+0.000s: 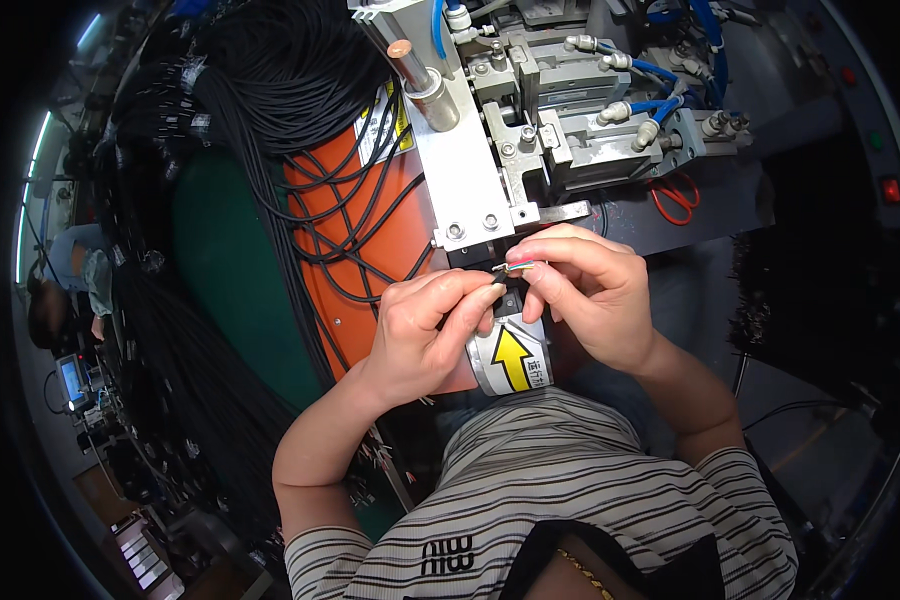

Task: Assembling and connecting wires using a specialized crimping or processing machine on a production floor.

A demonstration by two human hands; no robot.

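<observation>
Between thumb and forefinger, my left hand (428, 328) pinches the end of a black cable (499, 279) whose jacket is stripped. Thin coloured wires (519, 266) come out of that end, green, red and white among them. My right hand (592, 292) pinches these wires from the other side, its fingertips close to those of the left. Both hands are just in front of the metal plate of a pneumatic machine (460, 170). Below them is a white label with a yellow arrow (512, 358). The exact wire tips are too small to make out.
A large bundle of black cables (270, 80) lies at the left, with loops trailing over the orange table top (332, 250). Air cylinders with blue hoses (660, 110) stand at the back right, near a red cord loop (676, 200). A person (70, 265) is at the far left.
</observation>
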